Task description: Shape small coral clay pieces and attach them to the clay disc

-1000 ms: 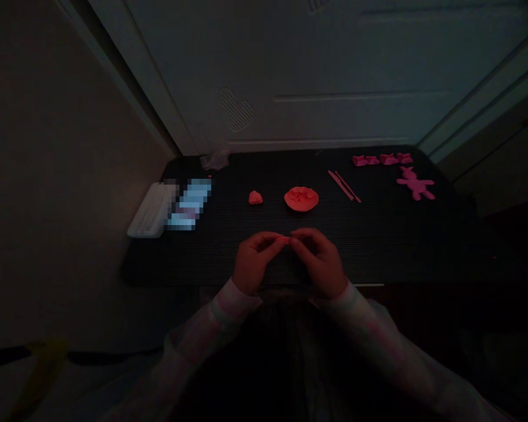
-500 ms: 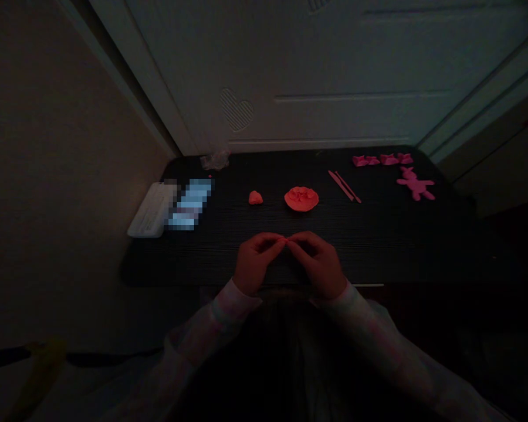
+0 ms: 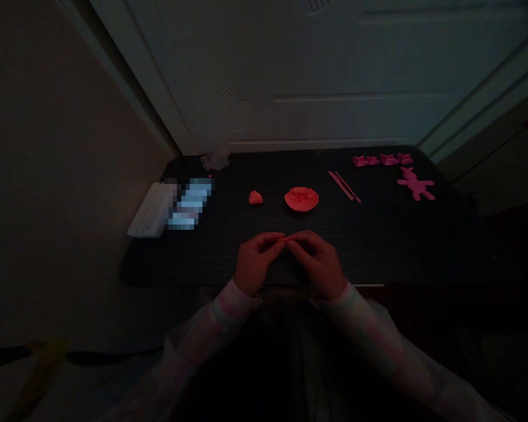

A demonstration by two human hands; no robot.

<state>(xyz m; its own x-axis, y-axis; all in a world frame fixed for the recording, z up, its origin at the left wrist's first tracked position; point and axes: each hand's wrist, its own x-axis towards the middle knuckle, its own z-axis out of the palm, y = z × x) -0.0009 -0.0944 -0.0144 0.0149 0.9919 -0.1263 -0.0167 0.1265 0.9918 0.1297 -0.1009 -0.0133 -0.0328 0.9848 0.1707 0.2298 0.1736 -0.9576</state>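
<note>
My left hand [image 3: 255, 261] and my right hand [image 3: 317, 262] meet fingertip to fingertip above the front of the dark table. Between them they pinch a small piece of pinkish-red modelling clay [image 3: 283, 240], mostly covered by the fingers. Just beyond the hands sits a shallow clay bowl [image 3: 301, 205] of the same colour, with several small clay pieces in it. Left of the bowl lies a lump of clay [image 3: 256, 198]. Two slim pink modelling tools [image 3: 344, 186] rest side by side to the right of the bowl.
A flat pink bunny figure [image 3: 415, 183] lies at the far right, below a row of pink bow-like pieces [image 3: 382, 159]. At the left are a white box [image 3: 153, 211] and a pixelated bright rectangle [image 3: 191, 204]. Crumpled clear plastic [image 3: 216, 160] lies at the table's back edge, by a white panel [image 3: 334, 117].
Both hands stay in nearly the same place, still pinching the small clay piece. The light on the scene has dimmed slightly.
</note>
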